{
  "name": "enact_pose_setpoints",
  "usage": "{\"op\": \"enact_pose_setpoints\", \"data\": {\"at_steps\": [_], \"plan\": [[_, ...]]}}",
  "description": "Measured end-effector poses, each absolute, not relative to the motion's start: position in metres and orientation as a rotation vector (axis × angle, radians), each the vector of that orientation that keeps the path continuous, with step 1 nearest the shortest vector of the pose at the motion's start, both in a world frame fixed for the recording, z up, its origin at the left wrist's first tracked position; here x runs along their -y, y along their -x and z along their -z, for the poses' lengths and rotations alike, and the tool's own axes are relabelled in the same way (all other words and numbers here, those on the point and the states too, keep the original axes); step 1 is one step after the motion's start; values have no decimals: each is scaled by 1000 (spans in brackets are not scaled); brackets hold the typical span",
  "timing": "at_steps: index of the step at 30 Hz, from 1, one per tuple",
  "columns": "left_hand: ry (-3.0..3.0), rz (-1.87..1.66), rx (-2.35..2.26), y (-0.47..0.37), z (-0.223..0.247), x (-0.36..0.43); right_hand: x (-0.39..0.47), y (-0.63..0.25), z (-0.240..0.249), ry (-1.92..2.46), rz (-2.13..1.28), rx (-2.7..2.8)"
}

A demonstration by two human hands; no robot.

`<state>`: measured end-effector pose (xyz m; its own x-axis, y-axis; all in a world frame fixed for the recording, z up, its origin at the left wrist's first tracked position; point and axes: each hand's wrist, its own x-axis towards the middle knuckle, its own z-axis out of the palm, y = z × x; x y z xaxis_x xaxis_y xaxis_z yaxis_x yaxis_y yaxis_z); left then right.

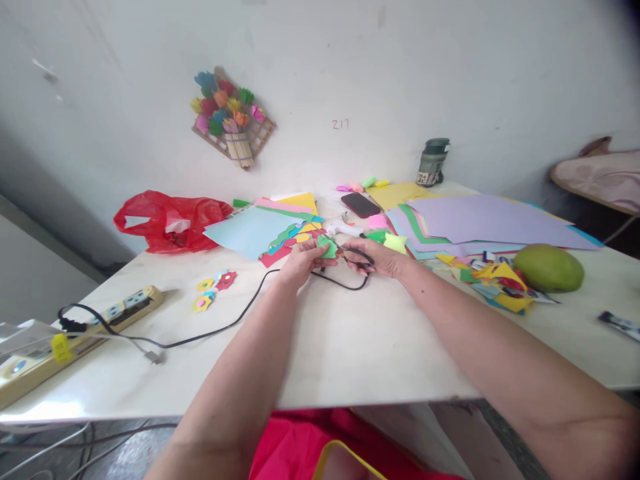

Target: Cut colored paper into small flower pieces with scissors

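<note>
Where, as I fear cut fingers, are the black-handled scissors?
In the head view's centre, the scissors are in the right hand, beside the green paper in the left hand.

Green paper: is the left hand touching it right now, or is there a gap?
Touching. The head view shows the left hand holding the green paper, with the thumb lying over its near edge and no gap between them.

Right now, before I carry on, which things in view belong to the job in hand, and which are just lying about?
Belong to the job:
- green paper, in the left hand
- scissors, in the right hand
- probably coloured sheets and paper flowers

Seemingly just lying about:
- phone
- green fruit
- red plastic bag
- bottle
</note>
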<state>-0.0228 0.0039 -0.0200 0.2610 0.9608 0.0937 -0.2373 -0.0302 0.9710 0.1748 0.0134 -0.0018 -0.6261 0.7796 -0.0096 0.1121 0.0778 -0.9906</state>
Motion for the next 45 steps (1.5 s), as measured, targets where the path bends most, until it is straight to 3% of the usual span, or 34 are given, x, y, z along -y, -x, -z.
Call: {"op": "enact_pose_setpoints", "data": {"at_steps": [45], "plan": [[-1124,-1252,-888,22,19,-3,-20,-175,9,884,-1580,1852]]}}
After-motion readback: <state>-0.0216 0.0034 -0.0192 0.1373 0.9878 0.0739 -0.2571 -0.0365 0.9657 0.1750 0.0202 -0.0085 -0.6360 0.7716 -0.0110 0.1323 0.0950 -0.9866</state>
